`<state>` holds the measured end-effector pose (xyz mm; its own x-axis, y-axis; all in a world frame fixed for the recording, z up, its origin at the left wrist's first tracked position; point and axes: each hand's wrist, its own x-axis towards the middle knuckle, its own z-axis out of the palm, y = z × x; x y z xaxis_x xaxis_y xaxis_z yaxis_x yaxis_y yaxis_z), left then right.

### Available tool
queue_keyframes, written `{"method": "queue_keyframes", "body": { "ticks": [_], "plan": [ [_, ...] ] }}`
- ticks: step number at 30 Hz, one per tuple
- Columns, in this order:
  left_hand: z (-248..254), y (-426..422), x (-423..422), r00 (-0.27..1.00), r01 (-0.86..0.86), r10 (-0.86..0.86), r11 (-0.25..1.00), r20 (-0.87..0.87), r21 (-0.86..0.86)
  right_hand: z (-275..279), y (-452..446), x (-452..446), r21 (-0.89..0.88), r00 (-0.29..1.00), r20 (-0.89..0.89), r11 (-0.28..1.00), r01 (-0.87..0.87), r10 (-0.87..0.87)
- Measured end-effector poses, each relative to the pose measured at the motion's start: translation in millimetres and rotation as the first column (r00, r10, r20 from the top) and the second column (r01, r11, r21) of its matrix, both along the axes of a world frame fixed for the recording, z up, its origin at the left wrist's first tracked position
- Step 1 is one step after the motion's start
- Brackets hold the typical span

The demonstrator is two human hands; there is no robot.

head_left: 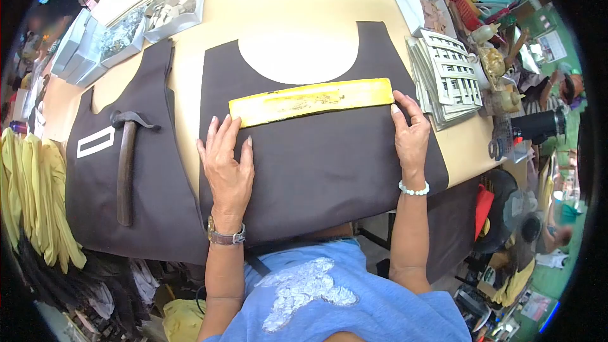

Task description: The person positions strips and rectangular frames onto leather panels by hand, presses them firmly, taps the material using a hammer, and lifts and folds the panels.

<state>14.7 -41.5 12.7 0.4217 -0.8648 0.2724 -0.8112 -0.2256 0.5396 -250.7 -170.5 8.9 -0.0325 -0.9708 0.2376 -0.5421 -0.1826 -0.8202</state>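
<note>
Strip [310, 100] between left fingers [232, 137], spread loosely, and right fingers [406, 102], half-curled, their grip unclear

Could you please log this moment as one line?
left hand: at left end of yellow strip | right hand: at its right end | yellow strip: across dark panel | hammer: on neighbouring dark piece

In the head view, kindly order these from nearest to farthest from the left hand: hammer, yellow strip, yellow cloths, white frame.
1. Yellow strip: at the left hand.
2. Hammer: to its left.
3. White frame: left of the hammer.
4. Yellow cloths: far left, hanging.
</note>
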Motion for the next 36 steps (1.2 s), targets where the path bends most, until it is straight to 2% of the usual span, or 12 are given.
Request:
{"method": "queue_keyframes", "body": {
  "ticks": [26,36],
  "plan": [
    [0.9,0.3,-0.1,1.000,-0.001,0.001,1.000,0.012,0.003,1.4,0.2,1.4,-0.029,0.998,-0.063,0.999,-0.031,0.029],
    [-7.1,2.9,1.9,0.997,0.042,-0.048,0.994,0.064,0.099,-4.8,-1.6,2.0,-0.063,0.990,-0.126,0.995,-0.071,0.063]
  ]
}}
